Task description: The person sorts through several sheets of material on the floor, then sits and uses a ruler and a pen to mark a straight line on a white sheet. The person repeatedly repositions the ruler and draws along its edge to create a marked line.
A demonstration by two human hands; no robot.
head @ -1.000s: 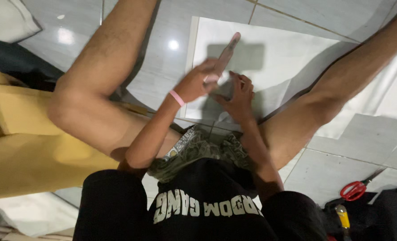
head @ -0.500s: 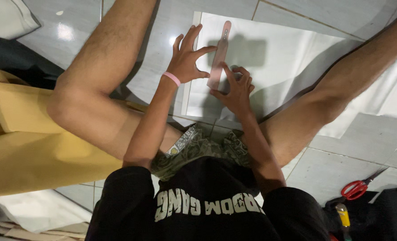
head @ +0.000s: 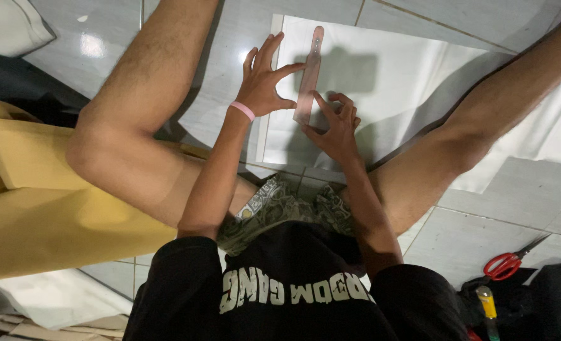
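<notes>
Head view: we sit on the tiled floor with legs spread, and a white sheet lies flat between them. A clear ruler rests on the sheet near its left edge, running away from us. Our left hand is open, fingers spread, thumb touching the ruler's left edge; a pink wristband sits on that wrist. Our right hand has its fingers curled, fingertips pressing the ruler's near end. Yellow material lies beside the left leg. Red-handled scissors lie well apart at lower right. Our forearms cover the sheet's near edge.

Against half a second ago, the left hand has dropped closer to the ruler; the ruler lies much as before.
</notes>
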